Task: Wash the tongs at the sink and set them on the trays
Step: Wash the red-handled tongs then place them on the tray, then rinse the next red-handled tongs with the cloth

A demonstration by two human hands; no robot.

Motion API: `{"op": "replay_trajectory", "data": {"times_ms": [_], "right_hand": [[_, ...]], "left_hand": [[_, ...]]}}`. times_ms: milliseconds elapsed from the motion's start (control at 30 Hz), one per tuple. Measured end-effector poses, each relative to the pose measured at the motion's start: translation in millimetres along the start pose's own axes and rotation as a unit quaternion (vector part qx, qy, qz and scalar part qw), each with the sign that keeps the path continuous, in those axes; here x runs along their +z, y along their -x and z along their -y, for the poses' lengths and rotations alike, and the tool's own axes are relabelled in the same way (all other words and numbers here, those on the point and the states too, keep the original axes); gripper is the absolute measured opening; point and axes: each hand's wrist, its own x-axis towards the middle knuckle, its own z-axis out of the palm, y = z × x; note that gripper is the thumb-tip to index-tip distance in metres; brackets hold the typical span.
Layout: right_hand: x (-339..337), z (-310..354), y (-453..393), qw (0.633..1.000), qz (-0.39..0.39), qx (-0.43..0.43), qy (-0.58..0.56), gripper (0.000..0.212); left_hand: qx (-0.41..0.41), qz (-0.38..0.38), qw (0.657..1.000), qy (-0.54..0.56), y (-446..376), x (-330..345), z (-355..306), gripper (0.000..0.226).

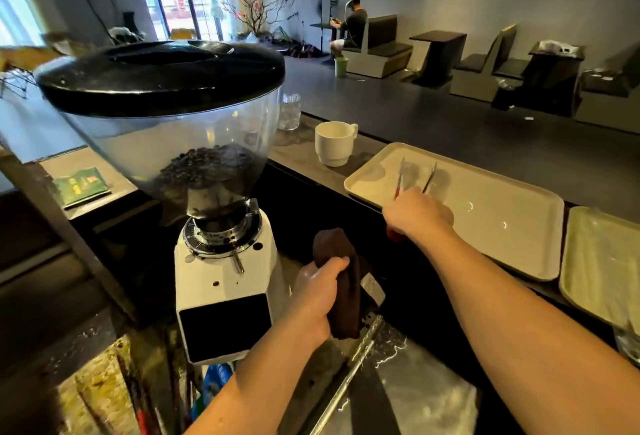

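Right hand (417, 213) holding tongs (414, 176) over cream tray (502, 227), left hand (320, 291) gripping brown cloth (341, 282)

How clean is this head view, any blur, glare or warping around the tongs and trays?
Head view: the tongs over the beige tray are motion-smeared; small glare spots dot the tray; the windows at top left are blown out; the wide-angle lens bows the grinder hopper and counter edges; the green tray at the right edge is soft.
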Motion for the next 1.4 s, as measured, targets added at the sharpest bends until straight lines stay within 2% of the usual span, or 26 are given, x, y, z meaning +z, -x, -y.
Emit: {"op": "replay_trajectory", "data": {"times_ms": [167,267,433,500,700,800,967,1067,1167,1267,1400], "right_hand": [[6,7,-25,0.998,-0.025,0.009,-0.049,0.072],[8,6,-34,0.998,-0.024,0.002,-0.057,0.072],[4,0,-26,0.996,-0.083,-0.013,-0.016,0.075],[2,-2,-12,0.992,-0.097,-0.045,-0.059,0.07],[13,-1,55,0.957,0.029,-0.154,-0.244,0.031],[30,6,100,0.928,0.081,-0.207,-0.3,0.026],[58,36,176,0.916,0.091,-0.285,-0.268,0.023],[73,55,209,0.911,0.109,-0.299,-0.26,0.022],[99,77,242,0.904,0.136,-0.315,-0.254,0.022],[124,95,268,0.895,0.156,-0.333,-0.251,0.019],[162,116,294,0.89,0.195,-0.344,-0.226,0.018]], "left_hand": [[0.003,0.007,1.0,0.007,-4,-6,3,0.02],[-0.014,-0.002,1.0,0.004,-6,-7,3,0.026],[-0.018,-0.012,1.0,0.014,-6,-14,8,0.027],[-0.017,-0.01,1.0,0.018,-1,-18,11,0.028],[-0.023,-0.014,0.999,0.023,31,-39,22,0.024],[-0.049,-0.034,0.998,0.02,52,-60,34,0.027],[-0.139,0.021,0.99,0.008,98,-123,64,0.014],[-0.162,0.031,0.986,0.011,121,-164,80,0.017],[-0.153,-0.021,0.987,0.034,137,-207,92,0.018],[-0.119,-0.094,0.988,0.009,145,-247,101,0.016],[-0.166,-0.159,0.97,0.083,146,-296,107,0.02]]}}
